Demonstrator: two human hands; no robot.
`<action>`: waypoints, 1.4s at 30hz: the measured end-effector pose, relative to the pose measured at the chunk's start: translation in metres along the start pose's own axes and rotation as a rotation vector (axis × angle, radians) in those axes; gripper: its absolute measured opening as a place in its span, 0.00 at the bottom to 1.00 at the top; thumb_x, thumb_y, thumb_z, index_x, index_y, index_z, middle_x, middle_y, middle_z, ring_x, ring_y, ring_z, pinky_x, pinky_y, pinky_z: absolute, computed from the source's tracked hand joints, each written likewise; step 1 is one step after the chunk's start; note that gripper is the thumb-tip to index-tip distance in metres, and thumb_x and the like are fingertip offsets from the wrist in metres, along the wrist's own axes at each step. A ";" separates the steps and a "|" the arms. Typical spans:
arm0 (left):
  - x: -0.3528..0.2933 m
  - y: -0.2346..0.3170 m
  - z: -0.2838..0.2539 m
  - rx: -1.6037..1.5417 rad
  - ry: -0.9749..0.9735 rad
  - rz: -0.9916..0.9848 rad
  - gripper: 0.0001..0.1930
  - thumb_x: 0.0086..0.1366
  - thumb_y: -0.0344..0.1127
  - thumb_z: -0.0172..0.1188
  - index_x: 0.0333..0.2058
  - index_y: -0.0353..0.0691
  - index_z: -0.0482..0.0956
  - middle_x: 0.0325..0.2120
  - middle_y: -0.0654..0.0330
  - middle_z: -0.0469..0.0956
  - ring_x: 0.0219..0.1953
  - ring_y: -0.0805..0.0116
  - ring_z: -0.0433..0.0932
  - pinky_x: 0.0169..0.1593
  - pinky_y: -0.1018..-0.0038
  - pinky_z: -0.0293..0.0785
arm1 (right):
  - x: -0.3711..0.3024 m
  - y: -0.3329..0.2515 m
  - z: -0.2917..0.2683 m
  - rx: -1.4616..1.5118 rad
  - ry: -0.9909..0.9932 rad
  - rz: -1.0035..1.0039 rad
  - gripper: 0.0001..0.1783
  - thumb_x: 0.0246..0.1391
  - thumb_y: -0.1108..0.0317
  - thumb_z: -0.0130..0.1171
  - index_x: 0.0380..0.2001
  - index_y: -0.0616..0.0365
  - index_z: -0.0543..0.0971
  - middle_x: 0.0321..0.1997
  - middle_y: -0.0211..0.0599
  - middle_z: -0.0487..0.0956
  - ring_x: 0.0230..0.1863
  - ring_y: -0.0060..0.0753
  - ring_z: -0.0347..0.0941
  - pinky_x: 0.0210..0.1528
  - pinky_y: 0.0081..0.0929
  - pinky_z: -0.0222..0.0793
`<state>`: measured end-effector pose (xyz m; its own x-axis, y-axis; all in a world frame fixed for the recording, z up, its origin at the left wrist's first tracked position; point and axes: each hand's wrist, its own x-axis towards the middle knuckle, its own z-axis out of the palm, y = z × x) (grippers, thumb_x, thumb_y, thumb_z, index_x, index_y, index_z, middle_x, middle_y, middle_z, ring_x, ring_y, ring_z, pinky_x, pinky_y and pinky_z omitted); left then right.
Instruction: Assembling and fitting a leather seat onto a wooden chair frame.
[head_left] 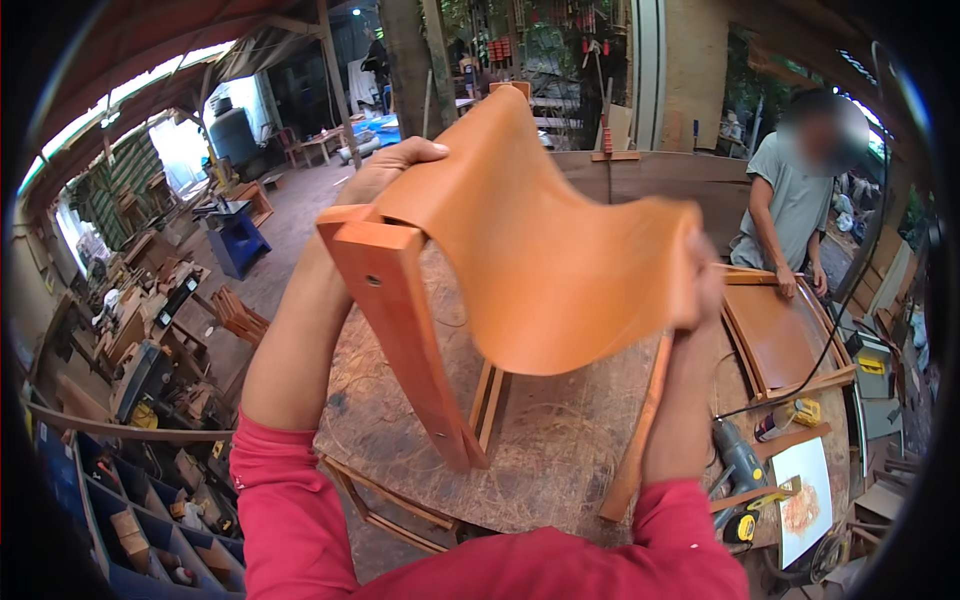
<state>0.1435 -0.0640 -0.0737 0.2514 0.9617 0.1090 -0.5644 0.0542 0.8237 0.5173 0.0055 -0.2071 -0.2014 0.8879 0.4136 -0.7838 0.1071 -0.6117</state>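
A tan leather sling point(560, 280) hangs in a deep curve from a reddish wooden frame point(400, 320) that stands on the worn workbench point(540, 460). At the upper left of the sling, my left hand point(390, 168) is closed round its edge beside the frame's top corner, thumb on the leather. My right hand point(706, 285), smeared by motion, wraps the sling's right end. Below that hand a second wooden leg point(640, 430) slants down to the bench. The rails under the sling are partly hidden by the leather.
Right of the frame lie a heat gun point(740, 460), a tape measure point(740, 527), a stained white sheet point(803, 500) and a can point(772, 427). A co-worker point(795, 190) touches a second leather-panelled frame point(780, 335). Blue bins point(130, 540) stand at lower left.
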 end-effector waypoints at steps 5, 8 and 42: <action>0.018 -0.029 0.031 0.166 -0.042 0.024 0.25 0.70 0.43 0.58 0.54 0.26 0.70 0.45 0.45 0.81 0.41 0.59 0.86 0.45 0.66 0.86 | 0.088 -0.077 0.178 -0.760 -0.457 -0.066 0.30 0.64 0.46 0.61 0.45 0.70 0.78 0.36 0.44 0.84 0.30 0.31 0.83 0.34 0.26 0.82; 0.022 -0.039 0.038 0.130 -0.103 0.164 0.28 0.70 0.48 0.57 0.56 0.27 0.69 0.48 0.45 0.80 0.45 0.58 0.84 0.49 0.64 0.84 | 0.096 -0.035 0.229 -1.135 -0.675 -0.039 0.40 0.65 0.38 0.56 0.52 0.73 0.79 0.39 0.48 0.86 0.40 0.35 0.84 0.40 0.33 0.80; -0.117 -0.080 0.004 0.209 0.057 0.567 0.30 0.77 0.56 0.46 0.67 0.42 0.63 0.46 0.50 0.73 0.45 0.50 0.73 0.48 0.59 0.75 | -0.024 0.215 -0.045 -0.671 0.401 0.096 0.25 0.67 0.59 0.54 0.56 0.70 0.75 0.58 0.51 0.78 0.58 0.41 0.74 0.61 0.34 0.67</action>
<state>0.1621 -0.1819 -0.1504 -0.0889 0.8381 0.5382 -0.4301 -0.5197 0.7382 0.3798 0.0279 -0.3792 0.0768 0.9870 0.1413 -0.2259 0.1552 -0.9617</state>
